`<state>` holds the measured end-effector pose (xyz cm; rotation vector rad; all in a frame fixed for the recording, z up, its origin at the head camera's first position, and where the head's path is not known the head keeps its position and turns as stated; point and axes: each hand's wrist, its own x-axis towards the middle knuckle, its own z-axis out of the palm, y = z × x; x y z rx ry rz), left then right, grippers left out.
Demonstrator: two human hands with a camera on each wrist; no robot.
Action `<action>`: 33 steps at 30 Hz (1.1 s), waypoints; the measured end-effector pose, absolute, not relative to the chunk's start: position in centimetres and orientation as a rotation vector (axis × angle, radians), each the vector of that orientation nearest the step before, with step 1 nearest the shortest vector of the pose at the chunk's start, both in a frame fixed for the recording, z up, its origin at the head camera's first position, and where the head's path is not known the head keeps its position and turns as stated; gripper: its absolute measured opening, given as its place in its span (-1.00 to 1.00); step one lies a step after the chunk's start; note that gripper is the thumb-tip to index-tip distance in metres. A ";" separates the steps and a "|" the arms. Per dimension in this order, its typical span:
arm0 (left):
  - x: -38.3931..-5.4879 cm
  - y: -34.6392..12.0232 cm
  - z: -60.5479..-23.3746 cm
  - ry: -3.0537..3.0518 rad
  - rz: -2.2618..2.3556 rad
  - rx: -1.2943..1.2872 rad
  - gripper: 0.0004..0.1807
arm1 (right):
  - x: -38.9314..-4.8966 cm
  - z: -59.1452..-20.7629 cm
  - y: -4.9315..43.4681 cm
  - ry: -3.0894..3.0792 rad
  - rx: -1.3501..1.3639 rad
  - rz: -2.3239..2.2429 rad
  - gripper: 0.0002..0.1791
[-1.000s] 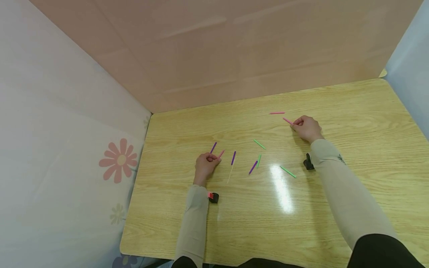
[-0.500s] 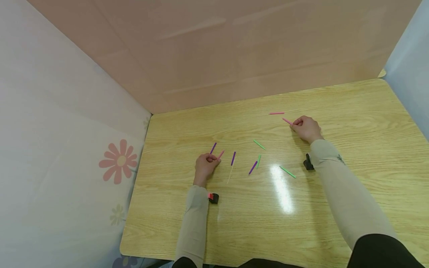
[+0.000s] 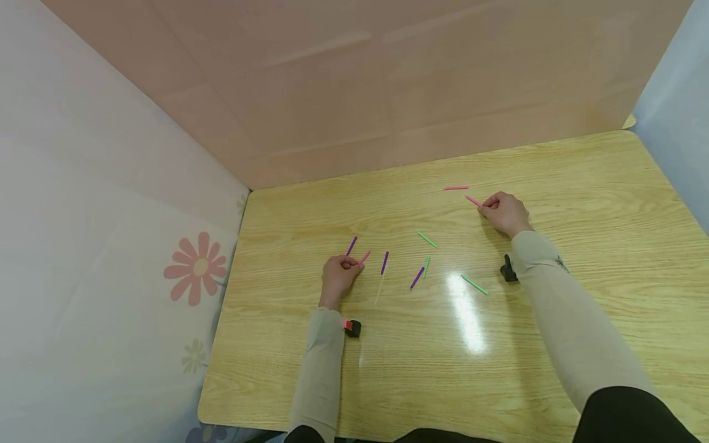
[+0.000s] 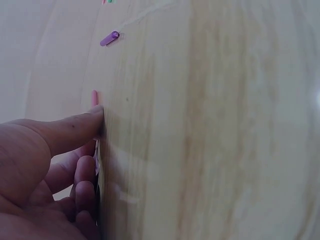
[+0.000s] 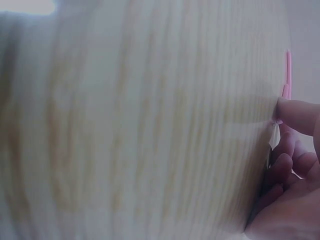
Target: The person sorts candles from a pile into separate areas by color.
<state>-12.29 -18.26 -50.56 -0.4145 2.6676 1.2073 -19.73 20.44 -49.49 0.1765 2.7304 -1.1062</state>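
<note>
My left hand [image 3: 338, 278] pinches a short pink stick [image 3: 365, 255] between thumb and fingers, low over the table. A purple stick [image 3: 351, 245] lies just beyond its fingertips. In the left wrist view the pink stick's tip [image 4: 94, 97] pokes past the thumb, with a purple stick [image 4: 109, 38] farther off. Over on the right, my right hand [image 3: 505, 213] pinches another pink stick [image 3: 472, 200] by its near end. A further pink stick [image 3: 456, 187] lies close by on the wood. The right wrist view has that held stick [image 5: 285, 91] mostly covered by the thumb.
Between the hands lie two more purple sticks [image 3: 384, 263], several green sticks [image 3: 428, 240] and a thin pale stick or streak [image 3: 380, 288]. A tan panel [image 3: 354, 92] stands along the wooden table's [image 3: 421, 381] far edge, and a flowered cloth [image 3: 138, 295] hangs at left.
</note>
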 end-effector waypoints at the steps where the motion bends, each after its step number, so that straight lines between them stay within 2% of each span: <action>1: -12.3 -18.2 -50.6 2.666 1.204 -0.417 -0.82 | -19.7 -49.5 20.4 2.732 0.174 -1.109 -0.60; 33: -12.1 -18.3 -50.2 2.705 1.147 -0.366 -0.76 | -19.7 -49.4 20.2 2.732 0.178 -1.105 -0.62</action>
